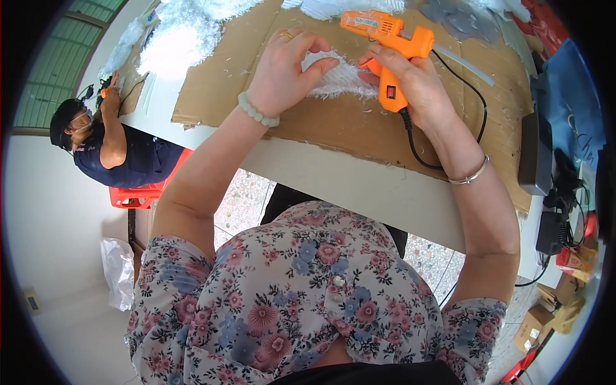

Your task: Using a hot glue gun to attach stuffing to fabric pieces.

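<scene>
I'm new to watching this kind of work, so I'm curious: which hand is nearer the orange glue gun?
Right: the right hand holds the orange glue gun around its handle. The left hand is apart from it, off to its left.

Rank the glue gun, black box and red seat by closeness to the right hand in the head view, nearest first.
From the right hand:
1. Glue gun, held in it.
2. Black box, to its right.
3. Red seat, far to its left.
</scene>
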`<state>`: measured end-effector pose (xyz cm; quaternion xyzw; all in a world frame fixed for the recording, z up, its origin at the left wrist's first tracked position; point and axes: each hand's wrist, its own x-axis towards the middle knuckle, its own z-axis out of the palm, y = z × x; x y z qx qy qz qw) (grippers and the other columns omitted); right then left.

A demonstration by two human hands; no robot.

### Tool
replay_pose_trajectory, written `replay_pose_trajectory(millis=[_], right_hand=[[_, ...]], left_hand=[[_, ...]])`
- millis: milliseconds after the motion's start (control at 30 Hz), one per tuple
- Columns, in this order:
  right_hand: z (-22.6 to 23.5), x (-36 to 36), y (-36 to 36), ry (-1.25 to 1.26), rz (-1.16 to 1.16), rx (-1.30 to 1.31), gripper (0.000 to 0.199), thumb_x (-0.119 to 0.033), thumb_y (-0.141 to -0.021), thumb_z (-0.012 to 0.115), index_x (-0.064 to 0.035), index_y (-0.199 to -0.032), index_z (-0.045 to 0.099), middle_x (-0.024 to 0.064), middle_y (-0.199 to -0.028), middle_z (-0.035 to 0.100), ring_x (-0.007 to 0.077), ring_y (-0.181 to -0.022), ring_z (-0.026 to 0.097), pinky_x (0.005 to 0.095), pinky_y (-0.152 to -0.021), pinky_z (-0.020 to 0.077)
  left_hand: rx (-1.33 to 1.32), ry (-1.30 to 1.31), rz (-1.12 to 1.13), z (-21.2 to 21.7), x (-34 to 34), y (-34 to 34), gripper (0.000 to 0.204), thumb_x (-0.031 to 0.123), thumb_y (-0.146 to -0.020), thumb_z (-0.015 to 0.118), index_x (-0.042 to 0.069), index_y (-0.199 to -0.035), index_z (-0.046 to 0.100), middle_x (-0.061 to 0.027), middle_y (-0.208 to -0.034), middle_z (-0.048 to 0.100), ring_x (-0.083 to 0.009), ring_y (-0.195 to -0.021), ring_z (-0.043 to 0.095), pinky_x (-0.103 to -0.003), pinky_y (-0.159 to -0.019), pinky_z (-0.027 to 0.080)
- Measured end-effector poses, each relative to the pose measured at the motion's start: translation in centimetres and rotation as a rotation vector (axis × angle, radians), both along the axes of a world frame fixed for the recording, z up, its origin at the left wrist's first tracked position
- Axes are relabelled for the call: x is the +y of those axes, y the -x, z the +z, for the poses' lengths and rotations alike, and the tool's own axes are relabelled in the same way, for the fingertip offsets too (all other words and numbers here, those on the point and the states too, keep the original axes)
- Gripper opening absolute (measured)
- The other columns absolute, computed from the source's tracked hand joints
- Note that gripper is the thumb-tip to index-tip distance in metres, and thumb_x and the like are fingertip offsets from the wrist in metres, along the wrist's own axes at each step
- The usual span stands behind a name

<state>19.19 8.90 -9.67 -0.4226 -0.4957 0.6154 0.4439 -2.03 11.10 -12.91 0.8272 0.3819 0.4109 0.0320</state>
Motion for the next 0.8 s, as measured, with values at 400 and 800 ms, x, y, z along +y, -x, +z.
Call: replay_pose_trajectory(millis=[400, 800], right_hand=[[0.2, -0.1, 1.0, 0.007, -0.015, -0.01, 0.027, -0.021, -0.089, 0.056, -0.0023, -0.108, 0.056, 0.0078, -0.093, 0.062, 0.0152, -0.085, 0.06, 0.0307, -0.075, 0.0522], [-0.1, -0.9, 2.4, 0.011, -0.034, -0.014, 0.029, -0.021, -0.09, 0.055, -0.0001, -0.109, 0.054, 0.0088, -0.094, 0.062, 0.0184, -0.084, 0.062, 0.0304, -0.076, 0.0512]], left_hand=[[0.005, -0.158, 0.018, 1.8, 0.2, 0.9, 0.025, 0.019, -0.066, 0.076, 0.009, -0.082, 0.06, -0.0051, -0.081, 0.06, -0.0247, -0.075, 0.055, -0.034, -0.069, 0.044], [0.105, 0.15, 0.044, -0.4, -3.0, 5.5, 0.045, 0.031, -0.063, 0.078, 0.01, -0.098, 0.059, -0.0059, -0.089, 0.062, -0.026, -0.089, 0.058, -0.037, -0.089, 0.04]])
